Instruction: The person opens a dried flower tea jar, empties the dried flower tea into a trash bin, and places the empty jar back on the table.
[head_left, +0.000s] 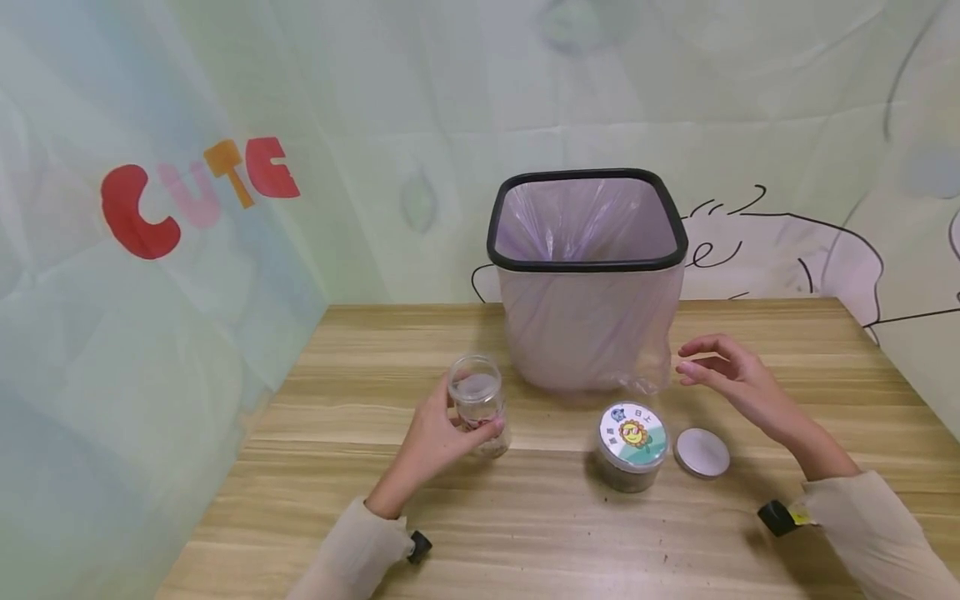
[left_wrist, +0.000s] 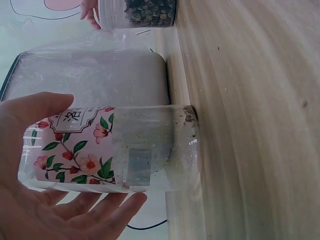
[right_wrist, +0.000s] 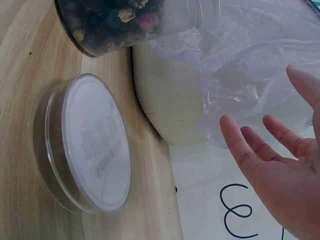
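Observation:
My left hand [head_left: 442, 433] grips a clear jar [head_left: 477, 400] around its side, thumb across the front. No lid sits on this jar. A pink floral label [left_wrist: 75, 150] and a few crumbs inside show in the left wrist view. My right hand [head_left: 735, 383] hovers with loosely spread fingers beside the bin, holding nothing. Below and left of it stands a jar with a sunflower-printed lid [head_left: 633, 435]; dried flowers [right_wrist: 125, 17] fill its lower part in the right wrist view. Right of that jar, a round clear lid with a white face [head_left: 702, 452] lies on the table.
Behind the jars stands a whitish bin [head_left: 592, 325] with a black rim and a clear plastic liner hanging over its side. Small dark specks dot the wooden table [head_left: 525, 533]. A printed cloth backdrop [head_left: 412, 125] hangs behind and to the left.

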